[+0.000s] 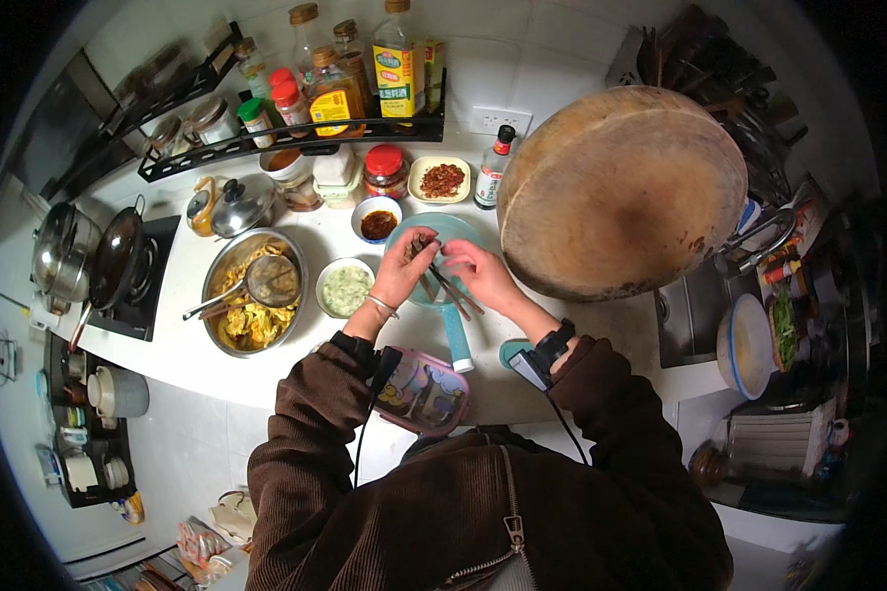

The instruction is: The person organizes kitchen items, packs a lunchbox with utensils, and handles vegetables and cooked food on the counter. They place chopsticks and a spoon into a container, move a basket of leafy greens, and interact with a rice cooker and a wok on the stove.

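My left hand (403,267) is closed around several dark wooden chopsticks (454,292), which point down and to the right over a teal pan (414,227) with a teal handle. Beside them my right hand (480,267) is raised over the pan's right side, fingers bent; whether it touches a chopstick is unclear. Left of the pan stands a white bowl of pale green food (346,288). Further left, a steel bowl (301,318) holds yellow food with a ladle (272,281) and chopsticks in it. A small bowl of dark red sauce (377,223) sits behind the pan.
A large round wooden chopping board (621,199) leans at the right, near the sink (695,318). Behind are a square dish of chilli flakes (439,180), a red-lidded jar (386,173) and a sauce bottle (493,170). A patterned lunch box (425,391) lies at the counter's front edge.
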Demonstrator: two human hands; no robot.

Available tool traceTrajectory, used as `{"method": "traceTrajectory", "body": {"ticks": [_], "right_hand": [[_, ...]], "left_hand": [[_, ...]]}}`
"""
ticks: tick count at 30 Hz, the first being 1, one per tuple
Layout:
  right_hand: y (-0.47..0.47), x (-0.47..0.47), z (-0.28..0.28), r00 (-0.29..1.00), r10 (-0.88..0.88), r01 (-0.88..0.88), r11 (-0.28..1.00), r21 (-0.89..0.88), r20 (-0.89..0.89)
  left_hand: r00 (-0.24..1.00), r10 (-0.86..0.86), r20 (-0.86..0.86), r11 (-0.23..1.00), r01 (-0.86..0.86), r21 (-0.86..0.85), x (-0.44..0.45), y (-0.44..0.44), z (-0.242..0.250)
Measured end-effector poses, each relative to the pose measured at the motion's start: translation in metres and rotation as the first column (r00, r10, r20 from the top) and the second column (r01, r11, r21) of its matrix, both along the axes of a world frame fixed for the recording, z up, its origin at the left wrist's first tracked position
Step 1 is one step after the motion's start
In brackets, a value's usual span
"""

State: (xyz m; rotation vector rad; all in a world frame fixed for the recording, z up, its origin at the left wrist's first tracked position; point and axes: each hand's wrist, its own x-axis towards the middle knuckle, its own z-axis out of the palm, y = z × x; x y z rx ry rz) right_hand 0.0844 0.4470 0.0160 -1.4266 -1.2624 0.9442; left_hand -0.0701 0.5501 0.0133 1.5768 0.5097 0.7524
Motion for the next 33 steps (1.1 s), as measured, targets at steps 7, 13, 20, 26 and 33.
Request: {"method": "traceTrajectory", "body": {"ticks": [7,13,20,26,33], "right_hand": [[-0.039,-0.017,0.000,0.646,0.122,-0.018,0.989,-0.146,0.753],[-0.035,-0.018,0.011,0.795,0.057,0.015,0.993,-0.114,0.604],[-0.003,-0.013,0.028,0.958,-0.030,-0.005,0.993,0.119,0.287],[0.005,-0.008,0.027,0.980,-0.108,0.094,0.992,0.088,0.168],[0.005,-0.002,0.011,0.973,-0.182,0.172,0.982,0.083,0.145]], "left_hand": [[0.999,0.006,0.033,0.998,-0.004,-0.061,-0.001,-0.003,-0.005],[0.998,-0.068,-0.004,0.997,0.068,0.033,-0.006,-0.007,-0.004],[0.916,-0.392,0.086,0.908,0.400,-0.126,-0.009,-0.006,-0.006],[0.914,-0.398,-0.082,0.917,0.398,-0.016,-0.007,-0.002,-0.012],[0.896,-0.293,-0.334,0.871,0.394,0.294,-0.007,-0.008,-0.014]]}}
